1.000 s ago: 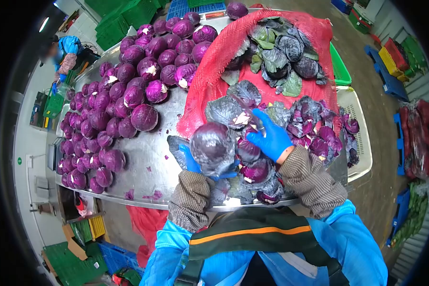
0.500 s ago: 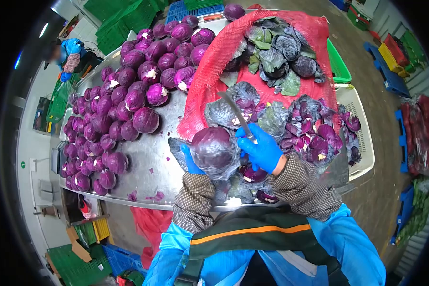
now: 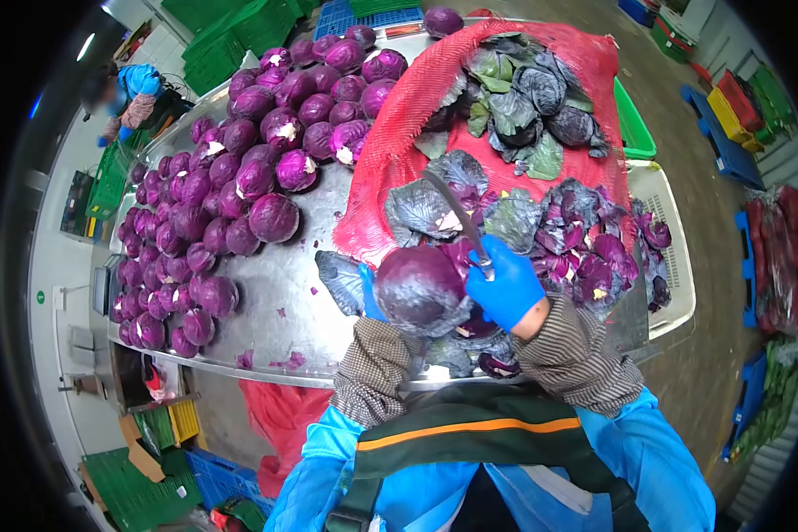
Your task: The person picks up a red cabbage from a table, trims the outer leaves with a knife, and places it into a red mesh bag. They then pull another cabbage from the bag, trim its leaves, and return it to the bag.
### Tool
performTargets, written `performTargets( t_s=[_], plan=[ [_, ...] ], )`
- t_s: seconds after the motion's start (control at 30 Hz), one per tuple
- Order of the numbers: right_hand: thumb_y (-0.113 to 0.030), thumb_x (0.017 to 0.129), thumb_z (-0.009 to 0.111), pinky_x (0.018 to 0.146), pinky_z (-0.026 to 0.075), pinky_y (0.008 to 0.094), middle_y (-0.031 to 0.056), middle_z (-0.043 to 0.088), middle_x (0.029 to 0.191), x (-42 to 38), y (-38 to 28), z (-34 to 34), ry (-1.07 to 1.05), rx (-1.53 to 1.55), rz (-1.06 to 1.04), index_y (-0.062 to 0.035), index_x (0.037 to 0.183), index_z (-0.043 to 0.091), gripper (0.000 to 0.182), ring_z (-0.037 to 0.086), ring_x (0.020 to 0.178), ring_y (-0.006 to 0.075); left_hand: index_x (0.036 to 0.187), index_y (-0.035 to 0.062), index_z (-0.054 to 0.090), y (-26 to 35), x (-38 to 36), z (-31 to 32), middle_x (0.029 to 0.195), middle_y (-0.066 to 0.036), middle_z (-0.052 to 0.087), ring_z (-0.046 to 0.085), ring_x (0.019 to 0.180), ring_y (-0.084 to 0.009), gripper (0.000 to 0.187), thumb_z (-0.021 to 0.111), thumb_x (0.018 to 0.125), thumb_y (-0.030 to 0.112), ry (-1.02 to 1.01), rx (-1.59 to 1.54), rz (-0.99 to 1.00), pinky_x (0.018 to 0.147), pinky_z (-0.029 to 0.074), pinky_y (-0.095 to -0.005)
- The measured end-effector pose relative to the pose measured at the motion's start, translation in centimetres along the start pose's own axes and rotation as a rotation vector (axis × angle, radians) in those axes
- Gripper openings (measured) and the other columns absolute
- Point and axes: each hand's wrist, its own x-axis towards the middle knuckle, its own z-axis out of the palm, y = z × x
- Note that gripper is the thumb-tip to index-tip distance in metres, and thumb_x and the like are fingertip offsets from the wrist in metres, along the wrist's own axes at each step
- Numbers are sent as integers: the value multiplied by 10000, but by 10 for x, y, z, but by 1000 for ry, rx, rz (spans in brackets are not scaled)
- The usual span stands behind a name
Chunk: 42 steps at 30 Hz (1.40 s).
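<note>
Near the front edge of the metal table [image 3: 297,288], my left hand [image 3: 370,295] touches the cabbage [image 3: 420,289]; its fingers are partly hidden, so I cannot tell their grip. My right hand [image 3: 509,285] clamps the knife [image 3: 458,213], which may slip if the cabbage turns.

On flat steel table [image 3: 293,277]
Left: round purple cabbages [image 3: 189,221]. Right: loose purple leaves [image 3: 585,244], behind them red mesh sack [image 3: 390,151].

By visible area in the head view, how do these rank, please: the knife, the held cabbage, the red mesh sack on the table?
Largest to smallest:
red mesh sack
held cabbage
knife
Nearness to the camera may enlarge the cabbage.
</note>
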Motion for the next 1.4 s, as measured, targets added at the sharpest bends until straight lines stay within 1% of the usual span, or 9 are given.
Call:
performTargets(
  t_s=[0.27, 0.37, 0.53, 0.6, 0.8, 0.93, 1.1, 1.3, 1.4],
  plan=[
    [-50, 749, 592, 574, 467, 328, 111, 583, 727, -9, -1, -7, 47, 19, -119, -34, 974, 508, 241, 599, 644, 219, 1340, -12, 290, -15, -11, 35, 1308, -205, 407, 471, 1142, -327, 743, 279, 881, 572, -409, -171, -152, 983, 394, -414],
    [-13, 756, 590, 576, 458, 267, 17, 537, 698, 2, 10, -30, 149, 261, -94, -59, 962, 515, 224, 520, 626, 98, 1359, 76, 280, -15, -1, -7, 1333, -156, 393, 430, 1185, -306, 703, 340, 861, 569, -323, 470, 23, 993, 373, -443],
    [-229, 793, 622, 678, 494, 392, 159, 625, 883, 42, 71, -61, 252, -659, 213, -69, 1048, 493, 327, 623, 767, 308, 1379, 182, 276, -5, -5, -6, 1366, -110, 367, 387, 1231, -300, 703, 394, 826, 600, -89, 867, 212, 992, 352, -504],
    [-328, 784, 627, 760, 473, 422, 197, 600, 991, 37, 50, -52, 131, -462, 101, -76, 1148, 460, 473, 588, 890, 365, 1371, 157, 291, 14, -26, 66, 1366, -146, 352, 407, 1209, -345, 762, 340, 810, 672, 58, -52, 128, 966, 364, -550],
    [-422, 756, 662, 890, 432, 397, 223, 520, 1182, 25, 2, -2, -174, -196, -331, -109, 1365, 279, 784, 518, 1102, 340, 1403, 122, 180, 32, -52, 106, 1358, -189, 334, 365, 1233, -385, 832, 617, 771, 442, -41, 427, -35, 937, 380, -579],
    [-367, 878, 534, 267, 219, 206, -19, 474, 602, 34, 29, -1, -374, 756, 415, -125, 1325, 357, 539, 291, 326, 58, 1390, 29, 144, 26, -61, 96, 1324, -188, 344, 417, 1182, -340, 1137, 855, 537, 276, -33, 1351, 598, 979, 377, -448],
    [-530, 876, 424, 310, 306, 326, 65, 530, 633, 34, 112, 62, -666, 829, 918, -151, 1045, 535, 429, 444, 411, 164, 1378, -5, 115, 6, -38, 46, 1217, -224, 421, 467, 1119, -322, 1271, 899, 426, 300, 113, 1524, 664, 953, 384, -436],
    [-439, 896, 420, 717, 471, 435, 216, 602, 946, 27, 120, 71, -108, -284, -27, -46, 1170, 469, 481, 607, 813, 357, 1313, -71, 212, -9, -25, 23, 1156, -274, 480, 514, 1064, -363, 1214, 865, 433, 453, 361, 1853, 428, 897, 423, -427],
    [-363, 902, 408, 812, 441, 461, 236, 580, 1037, 30, 103, 49, -272, -294, 128, -48, 1204, 452, 439, 569, 927, 393, 1267, -73, 288, -9, -14, 33, 1103, -262, 498, 537, 1002, -356, 1194, 848, 400, 528, 395, 2027, 647, 864, 435, -428]
  ],
)
